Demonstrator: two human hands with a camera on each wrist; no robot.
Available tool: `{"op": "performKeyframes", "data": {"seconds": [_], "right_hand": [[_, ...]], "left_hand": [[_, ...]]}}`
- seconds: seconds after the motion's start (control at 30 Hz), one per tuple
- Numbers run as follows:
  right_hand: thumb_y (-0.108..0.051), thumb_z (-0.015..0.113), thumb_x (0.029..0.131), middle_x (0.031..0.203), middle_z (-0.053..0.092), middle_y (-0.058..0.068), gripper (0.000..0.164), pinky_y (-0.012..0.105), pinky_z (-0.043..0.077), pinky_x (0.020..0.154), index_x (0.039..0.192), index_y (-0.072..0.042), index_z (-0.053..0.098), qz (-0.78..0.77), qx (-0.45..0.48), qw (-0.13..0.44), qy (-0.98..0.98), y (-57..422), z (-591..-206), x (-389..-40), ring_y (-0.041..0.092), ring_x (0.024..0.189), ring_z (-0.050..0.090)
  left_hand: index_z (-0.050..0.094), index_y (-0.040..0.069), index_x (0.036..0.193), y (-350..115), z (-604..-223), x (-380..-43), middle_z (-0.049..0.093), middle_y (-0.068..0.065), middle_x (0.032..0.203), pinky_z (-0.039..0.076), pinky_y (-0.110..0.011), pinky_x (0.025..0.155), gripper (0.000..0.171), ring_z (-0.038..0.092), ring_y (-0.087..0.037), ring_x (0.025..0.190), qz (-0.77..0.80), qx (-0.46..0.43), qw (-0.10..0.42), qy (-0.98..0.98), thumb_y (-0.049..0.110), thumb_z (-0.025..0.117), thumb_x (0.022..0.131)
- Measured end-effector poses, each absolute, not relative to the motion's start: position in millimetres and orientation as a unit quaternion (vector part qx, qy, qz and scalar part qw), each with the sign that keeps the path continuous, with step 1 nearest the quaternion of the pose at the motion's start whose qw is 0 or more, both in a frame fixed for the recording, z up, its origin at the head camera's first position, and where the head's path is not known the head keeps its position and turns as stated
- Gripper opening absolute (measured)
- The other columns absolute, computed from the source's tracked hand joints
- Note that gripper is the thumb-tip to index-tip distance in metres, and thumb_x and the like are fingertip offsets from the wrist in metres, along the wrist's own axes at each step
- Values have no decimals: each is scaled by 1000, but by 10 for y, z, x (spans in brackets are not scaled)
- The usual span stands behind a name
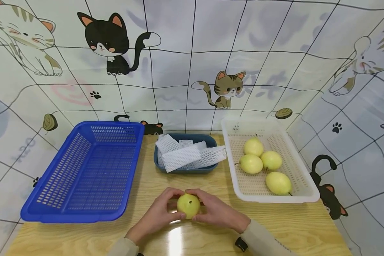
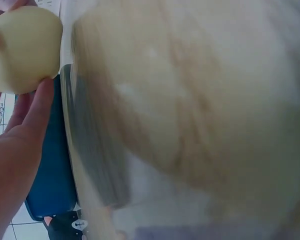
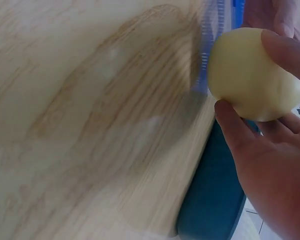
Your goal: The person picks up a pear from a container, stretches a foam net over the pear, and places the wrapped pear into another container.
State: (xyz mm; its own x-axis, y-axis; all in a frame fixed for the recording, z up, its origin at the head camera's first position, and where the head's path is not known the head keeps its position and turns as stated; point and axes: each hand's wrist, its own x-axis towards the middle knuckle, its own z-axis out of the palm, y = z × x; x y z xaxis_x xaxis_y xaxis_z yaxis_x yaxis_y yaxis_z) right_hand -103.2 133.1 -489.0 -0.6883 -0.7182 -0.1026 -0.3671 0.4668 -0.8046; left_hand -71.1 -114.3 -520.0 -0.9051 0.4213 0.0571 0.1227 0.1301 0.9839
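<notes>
A yellow-green pear [image 1: 188,206] is held between both hands just in front of the teal bin, a small dark spot on its surface facing up. My left hand [image 1: 161,212] grips it from the left, with the thumb at the near side and fingers behind. From the other side my right hand [image 1: 216,210] grips the same pear, thumb also nearest me. In the left wrist view the pear [image 2: 27,50] shows pale and smooth against the left fingers. The right wrist view has the right thumb and fingers curved round the pear [image 3: 252,75].
A blue plastic basket [image 1: 75,216] stands on the left of the wooden table [image 1: 211,241]. Behind the hands, a teal bin [image 1: 188,171] holds several white foam net sleeves [image 1: 182,156]. On the right, a white basket [image 1: 275,199] contains several pears [image 1: 278,183]. A cat-print cloth [image 1: 172,71] hangs behind.
</notes>
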Motion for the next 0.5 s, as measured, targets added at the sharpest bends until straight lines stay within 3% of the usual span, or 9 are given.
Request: {"op": "performKeyframes", "data": {"seconds": [0.17, 0.37, 0.5], "right_hand": [[-14, 81, 91, 150, 51, 0, 75, 37, 41, 115, 155, -15, 41, -386, -348, 229, 823, 1326, -4928, -1018, 14, 134, 50], [-17, 82, 90, 151, 50, 1, 76, 39, 40, 115, 154, -14, 42, -356, -362, 213, 835, 1300, -4897, -1018, 16, 137, 48], [-16, 80, 91, 156, 45, 5, 80, 41, 37, 118, 158, -10, 37, -337, -363, 212, 842, 1325, -4861, -1019, 20, 143, 44]], "left_hand": [[52, 5, 134, -1166, -5223, -691, 52, -16, 135, 54, -32, 99, 55, 62, -33, 122, 633, 183, 144, 739, 10, 83, 89], [55, 15, 134, -1229, -5191, -689, 59, -2, 131, 48, -40, 107, 54, 60, -25, 123, 573, 184, 135, 787, 24, 84, 89], [58, 12, 137, -1283, -5095, -712, 62, -6, 134, 45, -49, 110, 48, 58, -29, 128, 574, 157, 115, 795, 15, 76, 93]]}}
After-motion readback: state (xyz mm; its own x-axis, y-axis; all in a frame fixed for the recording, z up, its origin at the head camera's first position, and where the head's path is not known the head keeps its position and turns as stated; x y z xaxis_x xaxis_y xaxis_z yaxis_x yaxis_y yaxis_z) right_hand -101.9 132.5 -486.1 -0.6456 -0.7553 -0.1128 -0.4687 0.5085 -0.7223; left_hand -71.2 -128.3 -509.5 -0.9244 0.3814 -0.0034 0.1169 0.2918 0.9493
